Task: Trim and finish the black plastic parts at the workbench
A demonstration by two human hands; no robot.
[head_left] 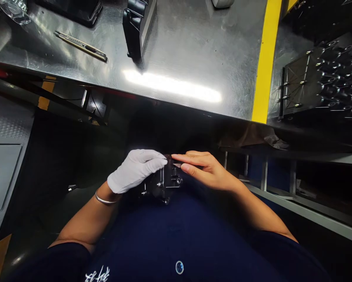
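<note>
My left hand (136, 169), in a white glove, is closed on a black plastic part (167, 184) with pegs and a round boss, held in front of my dark blue shirt. My bare right hand (207, 168) meets the part's upper right edge. Between its thumb and fingers sits a small pointed metal blade (177, 165); the rest of it is hidden by the hand. The index finger stretches along the top of the part. Much of the part blends into the dark background.
Beyond my hands runs a metal table (187, 51). On it lie a slim craft knife (80, 46), a black plastic housing (135, 29) and a dark case (76, 9). Right of a yellow strip (267, 62) stand several black molded parts (325, 78). A metal frame (305, 207) is lower right.
</note>
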